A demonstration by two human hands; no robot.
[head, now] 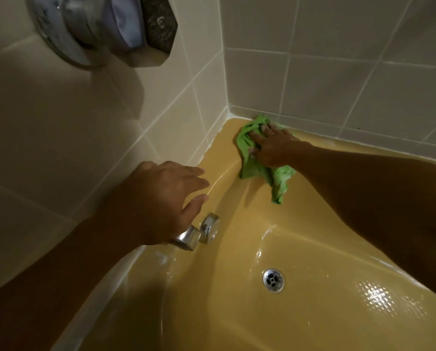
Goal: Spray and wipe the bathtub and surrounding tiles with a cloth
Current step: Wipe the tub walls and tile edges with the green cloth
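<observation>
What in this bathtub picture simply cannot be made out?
Head view only:
Chrome wall fitting: blurred, cut by top edge.
Bathtub corner: hidden under green cloth and right hand.
Tap: partly hidden behind left hand.
Bathtub's right side: covered by right forearm.

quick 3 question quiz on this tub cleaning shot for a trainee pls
1. Fill in: the left hand, fingers spread near the rim of the bathtub, holds ____.
2. Which presses the green cloth onto the tub's corner ledge by the tiles?
A) the left hand
B) the right hand
C) neither hand
3. True or false: the cloth lies over the drain.

Key: 1 nothing; 2 B; 3 false, the drain is uncovered on the tub floor, well away from the cloth.
</observation>
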